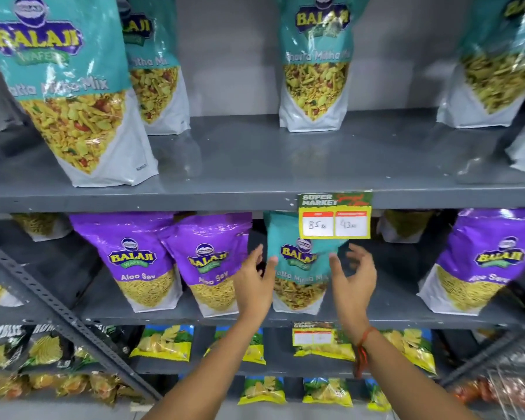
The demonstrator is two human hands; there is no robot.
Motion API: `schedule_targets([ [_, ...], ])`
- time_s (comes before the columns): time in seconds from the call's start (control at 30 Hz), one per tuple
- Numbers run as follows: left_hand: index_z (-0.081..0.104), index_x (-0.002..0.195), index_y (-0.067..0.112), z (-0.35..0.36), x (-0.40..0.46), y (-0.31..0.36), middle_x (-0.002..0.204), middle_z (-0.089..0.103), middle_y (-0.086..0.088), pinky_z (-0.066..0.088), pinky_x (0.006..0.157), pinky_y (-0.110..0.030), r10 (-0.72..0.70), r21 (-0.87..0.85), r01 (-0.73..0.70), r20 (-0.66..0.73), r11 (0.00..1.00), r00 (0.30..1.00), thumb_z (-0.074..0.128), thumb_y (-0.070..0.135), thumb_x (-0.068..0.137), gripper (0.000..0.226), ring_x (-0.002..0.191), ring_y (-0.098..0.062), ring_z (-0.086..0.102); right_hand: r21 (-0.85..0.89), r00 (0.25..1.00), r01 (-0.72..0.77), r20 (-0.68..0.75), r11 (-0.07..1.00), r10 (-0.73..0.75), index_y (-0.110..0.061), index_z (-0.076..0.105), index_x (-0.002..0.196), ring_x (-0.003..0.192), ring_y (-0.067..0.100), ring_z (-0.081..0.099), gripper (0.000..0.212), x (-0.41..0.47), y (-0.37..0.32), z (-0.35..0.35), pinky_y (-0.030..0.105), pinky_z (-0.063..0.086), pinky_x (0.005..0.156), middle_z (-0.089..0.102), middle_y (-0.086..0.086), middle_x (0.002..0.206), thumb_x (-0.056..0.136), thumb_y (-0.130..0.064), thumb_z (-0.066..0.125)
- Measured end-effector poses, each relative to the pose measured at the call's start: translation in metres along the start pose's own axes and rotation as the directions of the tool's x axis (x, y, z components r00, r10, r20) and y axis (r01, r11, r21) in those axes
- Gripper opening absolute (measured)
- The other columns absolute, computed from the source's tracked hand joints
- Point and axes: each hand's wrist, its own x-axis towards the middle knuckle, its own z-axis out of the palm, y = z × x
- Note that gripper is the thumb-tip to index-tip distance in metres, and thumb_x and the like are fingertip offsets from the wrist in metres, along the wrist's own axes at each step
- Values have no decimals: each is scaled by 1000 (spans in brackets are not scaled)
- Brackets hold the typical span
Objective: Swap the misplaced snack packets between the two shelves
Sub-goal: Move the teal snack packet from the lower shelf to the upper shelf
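Both forearms reach up from the bottom edge: left hand point(253, 281) and right hand point(353, 275) are spread open, fingers apart, flanking the teal packet point(300, 268) on the middle shelf point(391, 316), left thumb tip at its left edge, right fingers just off its right edge, neither clamped on it. Teal packet stands upright among purple packets point(208, 262), tight against one on its left, open gap on its right before the next purple packet point(485, 262); its top sits behind the price tag point(334, 215). Upper shelf point(240, 165) has wide bare room between its teal packets point(70, 86).
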Motion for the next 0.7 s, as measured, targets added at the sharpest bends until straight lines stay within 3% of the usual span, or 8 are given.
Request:
schedule_targets([
  [0.07, 61, 126, 15, 9, 5, -4, 120, 71, -8, 55, 90, -41, -34, 120, 30, 37, 992, 999, 55, 57, 87, 58, 109, -23, 68, -24, 966, -164, 201, 986, 165, -15, 65, 119, 104, 14, 62, 41, 11, 12, -10, 30, 49, 88, 67, -2, 111, 84, -35, 74],
  [0.13, 68, 105, 16, 13, 8, -8, 96, 76, -7, 56, 76, -44, -39, 129, 30, 62, 991, 997, 49, 65, 83, 57, 88, -23, 71, -50, 911, -173, 371, 984, 179, -16, 75, 103, 85, -3, 65, 27, 15, 17, -16, 14, 48, 72, 74, -5, 95, 86, -37, 72],
  [0.17, 67, 92, 13, 14, 10, -8, 81, 74, -8, 53, 67, -44, -29, 118, 23, 50, 993, 998, 52, 62, 84, 51, 73, -22, 67, -58, 910, -130, 390, 990, 142, -14, 77, 94, 72, -6, 63, 22, 15, 18, -18, 10, 45, 63, 73, -6, 82, 87, -34, 72],
  [0.27, 56, 66, 5, 12, 9, -6, 58, 61, -13, 37, 50, -34, -1, 119, 1, -3, 993, 1000, 62, 40, 88, 42, 51, -16, 48, -98, 948, -40, 311, 994, 68, -9, 79, 80, 66, 5, 62, 22, 14, 15, -20, 16, 43, 58, 71, -2, 70, 87, -29, 73],
  [0.4, 45, 55, 8, 3, -3, -7, 48, 43, 0, 25, 48, -32, 66, 140, -67, 8, 988, 998, 66, 33, 88, 46, 46, -12, 36, -162, 967, 25, 255, 987, 18, -4, 79, 77, 68, 19, 67, 23, 6, 14, -25, 32, 50, 63, 77, 11, 73, 86, -25, 73],
  [0.53, 38, 50, 19, -12, -33, -5, 46, 35, 4, 21, 47, -23, 71, 90, -71, -2, 993, 997, 68, 28, 86, 48, 46, -9, 32, -162, 961, 37, 275, 986, 9, -13, 78, 69, 55, -2, 61, 19, -12, 13, -45, 24, 49, 56, 76, 1, 67, 85, -23, 74],
  [0.63, 38, 48, 29, -27, -70, 7, 44, 45, 9, 21, 45, -19, 40, -27, -40, -2, 999, 999, 68, 22, 87, 50, 45, -5, 37, -162, 940, 53, 340, 985, 5, -4, 74, 69, 55, 3, 55, 27, -30, 9, -67, 37, 51, 57, 74, 10, 64, 84, -26, 74],
  [0.7, 46, 49, 31, -40, -95, 14, 44, 50, 14, 24, 45, -16, 35, -94, -34, 7, 995, 999, 68, 17, 87, 46, 45, -3, 40, -138, 919, 86, 394, 987, -25, 0, 71, 69, 53, 6, 47, 30, -43, -1, -85, 36, 47, 54, 71, 14, 63, 84, -26, 74],
])
